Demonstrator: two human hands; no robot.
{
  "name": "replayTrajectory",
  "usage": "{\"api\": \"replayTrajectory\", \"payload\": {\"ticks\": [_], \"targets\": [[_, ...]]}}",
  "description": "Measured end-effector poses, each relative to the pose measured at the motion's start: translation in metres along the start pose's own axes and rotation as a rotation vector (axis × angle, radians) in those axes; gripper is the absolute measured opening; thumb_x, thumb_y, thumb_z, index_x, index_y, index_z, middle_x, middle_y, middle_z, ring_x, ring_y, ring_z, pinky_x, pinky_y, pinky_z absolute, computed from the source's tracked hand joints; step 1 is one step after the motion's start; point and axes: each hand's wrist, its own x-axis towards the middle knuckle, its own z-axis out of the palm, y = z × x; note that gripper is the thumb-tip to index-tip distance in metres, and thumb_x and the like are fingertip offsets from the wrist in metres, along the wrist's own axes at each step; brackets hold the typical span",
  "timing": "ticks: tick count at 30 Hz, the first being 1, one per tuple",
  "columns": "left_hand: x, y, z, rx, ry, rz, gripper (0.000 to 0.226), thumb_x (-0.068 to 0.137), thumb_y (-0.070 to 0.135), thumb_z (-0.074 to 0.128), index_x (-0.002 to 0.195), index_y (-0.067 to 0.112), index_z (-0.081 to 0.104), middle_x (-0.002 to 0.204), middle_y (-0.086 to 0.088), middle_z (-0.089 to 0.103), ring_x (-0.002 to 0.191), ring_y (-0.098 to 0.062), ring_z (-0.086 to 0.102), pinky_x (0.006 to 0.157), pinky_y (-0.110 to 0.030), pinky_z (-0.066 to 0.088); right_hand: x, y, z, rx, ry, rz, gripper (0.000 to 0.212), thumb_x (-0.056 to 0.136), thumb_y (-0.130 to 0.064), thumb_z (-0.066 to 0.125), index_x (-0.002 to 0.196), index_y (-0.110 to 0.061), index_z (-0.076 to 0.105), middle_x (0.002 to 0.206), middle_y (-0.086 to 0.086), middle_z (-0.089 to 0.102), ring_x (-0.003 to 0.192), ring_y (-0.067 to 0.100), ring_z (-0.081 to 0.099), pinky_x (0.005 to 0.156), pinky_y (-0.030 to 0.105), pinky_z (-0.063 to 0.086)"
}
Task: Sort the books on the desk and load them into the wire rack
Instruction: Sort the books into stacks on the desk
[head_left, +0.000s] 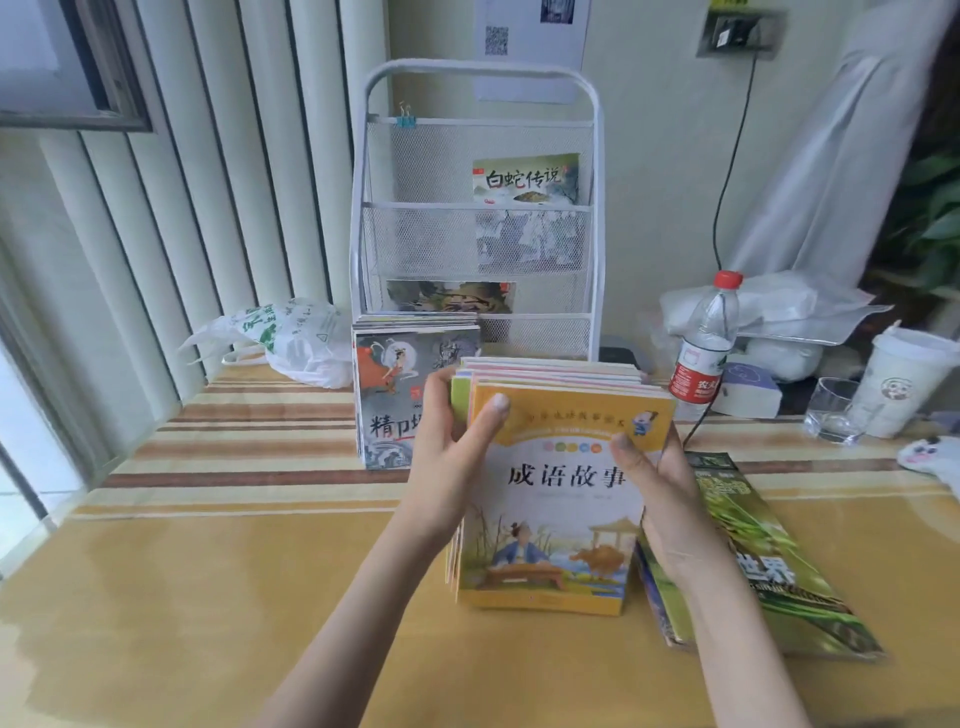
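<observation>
Left hand (447, 457) and right hand (654, 499) clasp the yellow book stack (550, 499) by its sides, thumbs on the cover, apparently upright on the desk (234, 597) before the wire rack (478, 208). Risk: thin books fanning out, since the left edge is uneven.

White metal mesh rack (478, 234); glossy paper books (561, 499); clear plastic bottle (704, 348).

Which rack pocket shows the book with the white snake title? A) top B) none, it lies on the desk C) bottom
A: the book stands in the top pocket of the wire rack, on its right side, with the cover showing above the mesh.
</observation>
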Motion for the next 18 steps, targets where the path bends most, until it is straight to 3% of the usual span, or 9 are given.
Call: {"api": "replayTrajectory", "payload": {"ticks": [2, 4, 6, 7, 10, 13, 16, 18], "targets": [[0.007, -0.003, 0.002, -0.007, 0.046, 0.017, 0.046, 0.074, 0.053, 0.061, 0.11, 0.027, 0.05, 0.1, 0.011, 0.062, 0.097, -0.006, 0.06, 0.086, -0.02, 0.047, 0.005, -0.001, 0.006, -0.006, 0.059, -0.024, 0.073, 0.046, -0.071, 0.077, 0.106, -0.033, 0.057, 0.096, -0.024, 0.069, 0.094, -0.007, 0.063, 0.073, 0.008, 0.048], [0.011, -0.003, 0.004, 0.025, 0.105, 0.047, 0.038, 0.072, 0.055, 0.062, 0.106, 0.041, 0.052, 0.105, 0.019, 0.063, 0.102, -0.002, 0.061, 0.087, -0.017, 0.047, 0.009, 0.0, 0.016, -0.019, 0.084, -0.057, 0.075, 0.047, -0.069, 0.078, 0.106, -0.027, 0.056, 0.095, -0.023, 0.07, 0.091, -0.006, 0.065, 0.072, 0.007, 0.048], [0.007, -0.007, 0.005, 0.043, 0.109, 0.102, 0.031, 0.073, 0.052, 0.064, 0.101, 0.056, 0.052, 0.099, 0.032, 0.064, 0.092, 0.013, 0.06, 0.077, -0.004, 0.044, 0.006, 0.001, 0.021, -0.014, 0.09, -0.074, 0.073, 0.051, -0.068, 0.076, 0.108, -0.026, 0.057, 0.098, -0.023, 0.07, 0.093, -0.006, 0.064, 0.073, 0.005, 0.046], [0.004, -0.013, 0.005, 0.051, 0.107, 0.111, 0.031, 0.073, 0.05, 0.064, 0.1, 0.059, 0.053, 0.098, 0.033, 0.065, 0.087, 0.012, 0.061, 0.075, -0.004, 0.043, 0.003, 0.005, 0.022, -0.026, 0.098, -0.073, 0.075, 0.051, -0.071, 0.074, 0.108, -0.026, 0.057, 0.099, -0.023, 0.07, 0.094, -0.007, 0.064, 0.072, 0.003, 0.045], [-0.012, -0.04, 0.005, 0.02, 0.138, 0.058, 0.03, 0.072, 0.054, 0.064, 0.101, 0.044, 0.059, 0.096, 0.02, 0.07, 0.082, -0.002, 0.065, 0.073, -0.012, 0.047, -0.01, 0.022, 0.02, -0.089, 0.18, -0.038, 0.075, 0.049, -0.081, 0.067, 0.104, -0.03, 0.062, 0.096, -0.025, 0.069, 0.09, -0.008, 0.063, 0.07, 0.002, 0.044], [-0.025, -0.057, 0.006, 0.022, 0.172, -0.022, 0.038, 0.072, 0.053, 0.061, 0.101, 0.028, 0.059, 0.094, 0.018, 0.069, 0.087, 0.002, 0.065, 0.071, -0.009, 0.047, -0.011, 0.032, 0.023, -0.147, 0.198, -0.07, 0.052, 0.061, -0.072, 0.066, 0.098, -0.035, 0.067, 0.094, -0.023, 0.07, 0.088, -0.006, 0.064, 0.072, 0.009, 0.046], [-0.018, -0.055, 0.003, 0.207, 0.2, -0.117, 0.049, 0.069, 0.068, 0.051, 0.095, 0.028, 0.061, 0.087, 0.021, 0.068, 0.083, 0.008, 0.062, 0.065, -0.012, 0.045, 0.001, 0.026, 0.022, -0.249, 0.211, -0.049, 0.036, 0.073, -0.059, 0.062, 0.094, -0.031, 0.067, 0.092, -0.014, 0.072, 0.087, 0.002, 0.066, 0.073, 0.025, 0.05], [-0.006, -0.049, -0.004, 0.413, 0.169, -0.238, 0.059, 0.064, 0.083, 0.04, 0.085, 0.032, 0.062, 0.078, 0.018, 0.065, 0.075, 0.008, 0.058, 0.06, -0.014, 0.04, 0.012, 0.02, 0.015, -0.423, 0.164, 0.016, 0.046, 0.071, -0.072, 0.052, 0.093, -0.034, 0.068, 0.084, -0.008, 0.071, 0.078, 0.006, 0.065, 0.069, 0.032, 0.049]]}}
